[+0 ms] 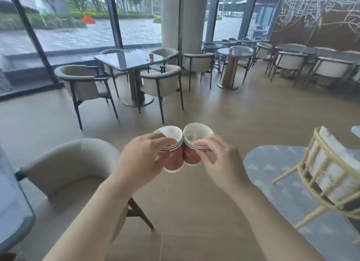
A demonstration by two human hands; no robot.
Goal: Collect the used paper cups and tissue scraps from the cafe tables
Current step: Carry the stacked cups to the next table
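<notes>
Both hands are raised above the floor (194,112), and each one holds a stack of red paper cups. The left hand (140,161) is curled around the left stack (172,163) near its rims. The right hand (222,163) pinches the right stack (191,157) at its rims. The two stacks touch side by side. Far ahead, one red cup (151,56) stands on a square worktop (126,61), and another cup (230,50) stands on a round worktop (241,52).

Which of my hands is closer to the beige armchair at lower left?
Left. The left hand, gripping one cup stack, is just right of the armchair; the right hand, gripping the other stack, is farther right.
</notes>
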